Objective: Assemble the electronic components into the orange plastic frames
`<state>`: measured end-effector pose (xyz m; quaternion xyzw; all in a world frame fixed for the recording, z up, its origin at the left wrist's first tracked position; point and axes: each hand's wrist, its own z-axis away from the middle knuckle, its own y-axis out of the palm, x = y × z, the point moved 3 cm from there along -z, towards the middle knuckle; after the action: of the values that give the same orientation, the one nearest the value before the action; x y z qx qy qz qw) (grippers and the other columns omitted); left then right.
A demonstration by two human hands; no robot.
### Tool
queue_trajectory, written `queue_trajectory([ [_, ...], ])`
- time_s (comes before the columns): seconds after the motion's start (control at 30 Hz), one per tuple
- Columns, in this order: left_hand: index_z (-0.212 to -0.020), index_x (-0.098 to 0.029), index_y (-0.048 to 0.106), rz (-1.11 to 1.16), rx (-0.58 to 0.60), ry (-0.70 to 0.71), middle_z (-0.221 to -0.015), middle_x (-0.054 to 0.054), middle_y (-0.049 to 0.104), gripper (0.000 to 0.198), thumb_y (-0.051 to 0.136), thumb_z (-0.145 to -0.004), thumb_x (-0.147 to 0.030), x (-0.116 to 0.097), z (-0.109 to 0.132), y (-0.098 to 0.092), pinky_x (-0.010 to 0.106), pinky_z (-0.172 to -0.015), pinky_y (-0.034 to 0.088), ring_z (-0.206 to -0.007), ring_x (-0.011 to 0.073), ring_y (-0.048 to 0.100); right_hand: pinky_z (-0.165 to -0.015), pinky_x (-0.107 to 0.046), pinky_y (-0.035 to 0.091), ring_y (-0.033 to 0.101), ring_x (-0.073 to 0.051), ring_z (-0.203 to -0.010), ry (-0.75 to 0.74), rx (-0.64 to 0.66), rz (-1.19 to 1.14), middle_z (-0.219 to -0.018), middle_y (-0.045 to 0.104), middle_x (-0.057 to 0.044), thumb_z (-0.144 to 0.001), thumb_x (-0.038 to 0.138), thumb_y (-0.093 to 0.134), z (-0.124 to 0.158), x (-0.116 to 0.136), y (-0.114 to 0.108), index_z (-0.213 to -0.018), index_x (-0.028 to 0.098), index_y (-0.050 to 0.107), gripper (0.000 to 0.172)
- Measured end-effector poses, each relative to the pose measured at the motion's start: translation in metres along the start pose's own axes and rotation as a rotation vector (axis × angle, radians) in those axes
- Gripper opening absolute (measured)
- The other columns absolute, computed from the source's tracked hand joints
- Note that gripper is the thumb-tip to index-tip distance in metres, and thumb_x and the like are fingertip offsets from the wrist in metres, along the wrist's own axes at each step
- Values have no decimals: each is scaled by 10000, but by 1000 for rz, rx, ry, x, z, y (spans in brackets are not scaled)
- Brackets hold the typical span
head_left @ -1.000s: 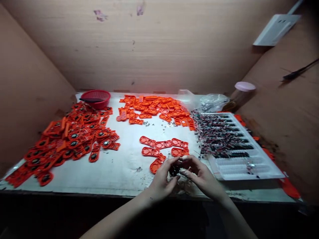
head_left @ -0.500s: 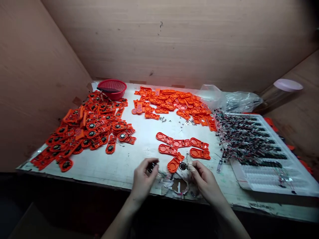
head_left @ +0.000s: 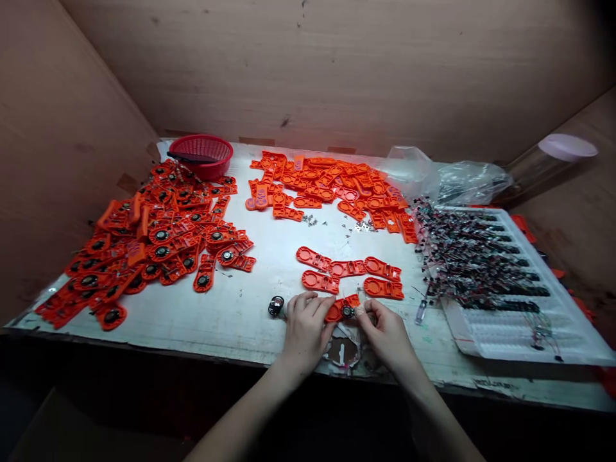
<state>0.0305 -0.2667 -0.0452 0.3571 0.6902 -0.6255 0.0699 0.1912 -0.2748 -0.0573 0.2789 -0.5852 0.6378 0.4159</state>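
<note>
My left hand (head_left: 305, 321) is closed on the left end of an orange casing (head_left: 333, 312) near the table's front edge. My right hand (head_left: 384, 327) pinches a small round black part (head_left: 347, 312) at the casing's right side, over the casing. A black round speaker (head_left: 276, 306) lies on the table just left of my left hand. Behind my hands lie several empty orange casings (head_left: 320, 281) in two rows. A torn hole (head_left: 342, 352) in the table covering shows between my wrists.
Piled orange casings with black speakers (head_left: 163, 250) are at left, beside a red basket (head_left: 205, 157). More orange casings (head_left: 327, 186) lie at the back, with loose screws (head_left: 363, 226). A white tray (head_left: 510, 333) with wired boards and a screwdriver (head_left: 421, 312) are at right.
My left hand has moved right and down onto the orange casing. The black speaker now lies on the table to its left. The small black part has come over the casing. The view has shifted slightly.
</note>
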Motion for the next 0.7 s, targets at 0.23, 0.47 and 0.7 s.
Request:
queue_trajectory([
  [0.23, -1131, -205, 600, 94, 11, -1, -1014, 51, 673, 382, 675, -761, -143, 9, -6, -3, 394, -905, 404, -1044, 236, 515, -569, -256, 330, 502, -166, -594, -70, -117, 302, -649, 563, -22, -843, 290, 450, 6, 14, 18, -663, 208, 444, 198],
  [0.47, -1055, -234, 649, 81, 32, 58, -1113, 32, 674, 299, 660, -769, -144, 7, -8, -3, 443, -929, 391, -1076, 254, 500, -572, -276, 346, 530, -185, -627, -198, -116, 483, -700, 566, -33, -852, 221, 399, 9, 19, 27, -722, 212, 449, 140],
  [0.7, -956, -246, 675, 30, 41, 30, -1046, 26, 688, 231, 690, -740, -168, 3, -7, -7, 440, -882, 426, -1042, 247, 514, -509, -290, 426, 586, -204, -568, -398, -188, 412, -632, 572, -37, -918, 331, 350, 10, 2, 30, -719, 234, 462, 249],
])
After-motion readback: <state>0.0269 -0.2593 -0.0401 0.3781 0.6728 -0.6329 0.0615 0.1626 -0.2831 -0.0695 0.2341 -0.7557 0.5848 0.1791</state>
